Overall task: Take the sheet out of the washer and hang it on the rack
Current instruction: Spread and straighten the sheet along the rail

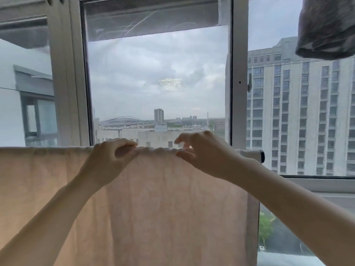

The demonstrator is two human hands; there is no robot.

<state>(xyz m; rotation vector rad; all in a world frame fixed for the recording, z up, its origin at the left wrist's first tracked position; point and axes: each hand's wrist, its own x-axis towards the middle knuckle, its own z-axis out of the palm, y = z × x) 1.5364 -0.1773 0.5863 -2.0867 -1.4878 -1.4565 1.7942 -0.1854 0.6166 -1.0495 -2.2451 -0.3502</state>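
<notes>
A pale pink sheet (153,208) hangs draped over a horizontal rack bar (257,153), filling the lower half of the head view. Only the bar's right end with its dark cap shows past the cloth. My left hand (109,158) pinches the bunched top fold of the sheet on the bar. My right hand (197,152) hovers at the fold just to the right, fingers curled and spread, thumb touching the cloth; whether it grips the sheet is unclear.
A large window (157,83) with white frames stands right behind the rack. A grey garment (326,29) hangs at the top right. A window sill (317,184) runs along the right, below the glass.
</notes>
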